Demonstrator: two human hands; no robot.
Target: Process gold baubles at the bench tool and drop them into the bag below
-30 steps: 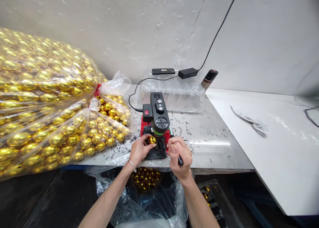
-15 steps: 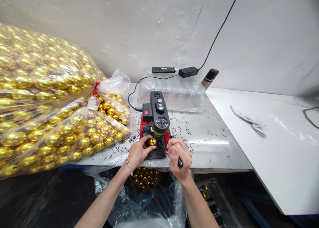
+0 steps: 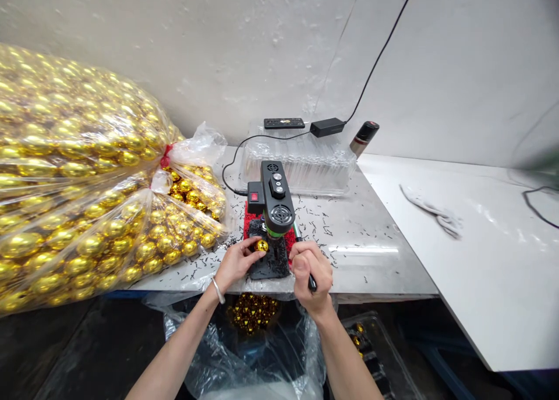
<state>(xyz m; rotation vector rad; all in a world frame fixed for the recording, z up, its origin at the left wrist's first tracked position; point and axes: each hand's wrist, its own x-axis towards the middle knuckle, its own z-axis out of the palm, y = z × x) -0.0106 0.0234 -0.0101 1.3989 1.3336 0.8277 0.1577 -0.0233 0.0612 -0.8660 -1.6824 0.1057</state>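
- Left hand [image 3: 234, 264]: thumb and fingers pinch one gold ball [image 3: 261, 246], over the black base plate [image 3: 262, 269], at the near-left side of the machine head; contact with the plate cannot be told.
- Right hand [image 3: 312, 273]: fist closed round the black-handled lever [image 3: 312, 283], right of the black benchtop machine [image 3: 278, 196].
- Machine stands on the desk [image 3: 371, 275], red mat [image 3: 251, 224] beneath; black slivers scattered about.
- Left: tied clear bag [image 3: 87, 196] full of gold balls.
- Far: clear plastic box [image 3: 301, 173].
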